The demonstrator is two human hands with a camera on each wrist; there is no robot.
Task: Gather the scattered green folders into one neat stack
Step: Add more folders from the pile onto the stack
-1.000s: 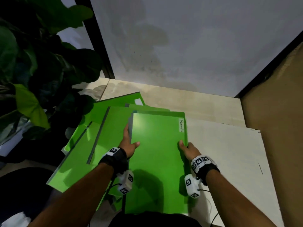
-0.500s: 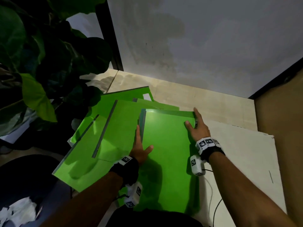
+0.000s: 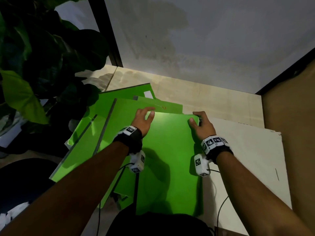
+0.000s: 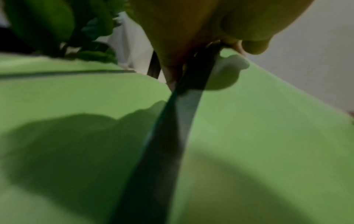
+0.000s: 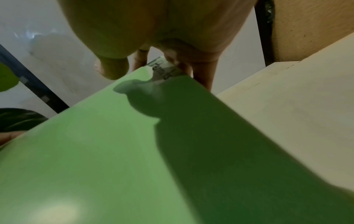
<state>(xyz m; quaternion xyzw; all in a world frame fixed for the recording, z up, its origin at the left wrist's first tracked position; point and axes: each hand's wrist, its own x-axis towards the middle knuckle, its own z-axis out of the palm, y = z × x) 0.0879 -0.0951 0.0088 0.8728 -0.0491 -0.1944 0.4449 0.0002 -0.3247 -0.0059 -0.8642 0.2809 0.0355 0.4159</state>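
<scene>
Folders, green, flat, smooth matte card, dark spine strips. Top folder (image 3: 168, 160) lies uppermost near the person, over fanned lower folders (image 3: 95, 133) spreading leftward on pale boards (image 3: 247, 150). Left hand (image 3: 142, 119) grips its far left corner, fingers curled over the edge. Right hand (image 3: 202, 124) pinches the far right corner, thumb on top. Leafy plant (image 3: 34, 65) at left.

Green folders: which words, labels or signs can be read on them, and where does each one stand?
"Perm": white label at the far right corner of the top folder; the last letters lie in shadow beneath the right hand, unreadable.
Orange scribble on the folder behind: too small to read.
White sticker on the rearmost folder: no text can be made out.
</scene>
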